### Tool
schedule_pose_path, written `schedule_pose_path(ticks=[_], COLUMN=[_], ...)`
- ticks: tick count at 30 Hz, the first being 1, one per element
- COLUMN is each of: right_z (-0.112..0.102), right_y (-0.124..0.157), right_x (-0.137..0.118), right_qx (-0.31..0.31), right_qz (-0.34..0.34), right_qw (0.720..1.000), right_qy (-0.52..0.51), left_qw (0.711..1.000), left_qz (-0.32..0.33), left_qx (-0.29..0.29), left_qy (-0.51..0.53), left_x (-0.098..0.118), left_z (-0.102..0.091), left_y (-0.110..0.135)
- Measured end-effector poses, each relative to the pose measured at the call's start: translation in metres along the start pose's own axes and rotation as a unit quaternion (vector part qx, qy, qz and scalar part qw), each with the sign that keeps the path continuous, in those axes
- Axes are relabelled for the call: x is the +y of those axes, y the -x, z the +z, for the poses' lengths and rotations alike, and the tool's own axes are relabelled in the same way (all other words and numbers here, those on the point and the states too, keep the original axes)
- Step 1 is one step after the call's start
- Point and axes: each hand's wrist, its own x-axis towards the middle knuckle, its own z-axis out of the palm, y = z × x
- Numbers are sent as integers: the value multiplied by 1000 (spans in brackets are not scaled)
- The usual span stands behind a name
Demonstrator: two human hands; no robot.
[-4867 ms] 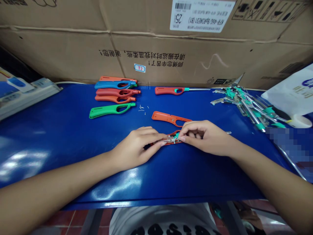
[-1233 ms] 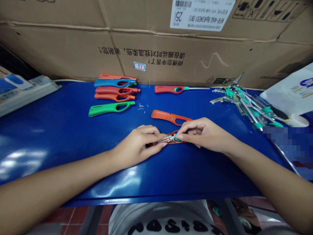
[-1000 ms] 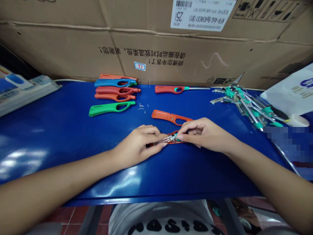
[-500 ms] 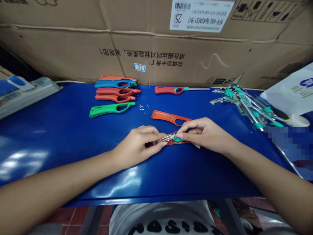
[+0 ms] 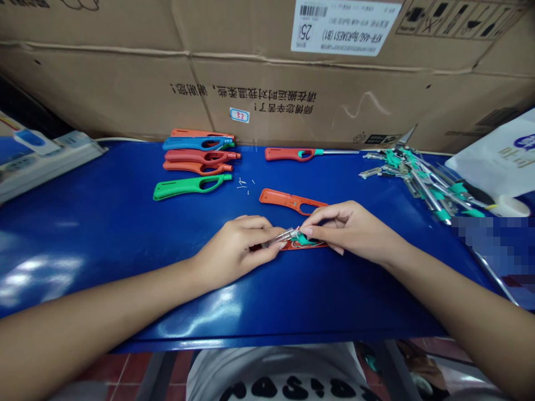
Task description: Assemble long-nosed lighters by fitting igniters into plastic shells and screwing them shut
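In my left hand is a clear lighter fuel tube, pinched between thumb and index finger. It lies tilted over an orange lighter shell half on the blue table. My right hand has its thumb and forefinger pressed together at the tube's right end, by a thin wire; what exactly they pinch is too small to make out. A green trigger sits in the shell under those fingers. Just beyond lies a second orange shell half, its inner side up.
Several coloured lighter shells lie at the back left, with small screws beside them. A red lighter with a metal barrel rests before the cardboard box. Lighter inner parts are heaped right. A power strip stands left.
The right fingertips have shifted slightly at the tube's end, and more of the green trigger shows. My left hand stays on the tube, almost still.
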Motion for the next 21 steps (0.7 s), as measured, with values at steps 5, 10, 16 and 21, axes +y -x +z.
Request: schedule_pose_path(ticks=[5,10,16,21], right_z=[1,2,2,4], right_y=[0,0,0,0], right_x=[1,1,3,3], right_qx=[4,1,-6,-3], right_qz=[5,0,-2,0], right_qw=[1000,1000,1000,1000], right_qy=[3,7,13,8], left_qw=[1000,1000,999,1000], left_qz=[10,16,18,17], left_qx=[-6,-8,-13,-13], left_qy=[-17,-22,-26,-21], left_x=[-2,-3,-3,-3], left_z=[0,1,1,1], left_y=[2,2,1,1])
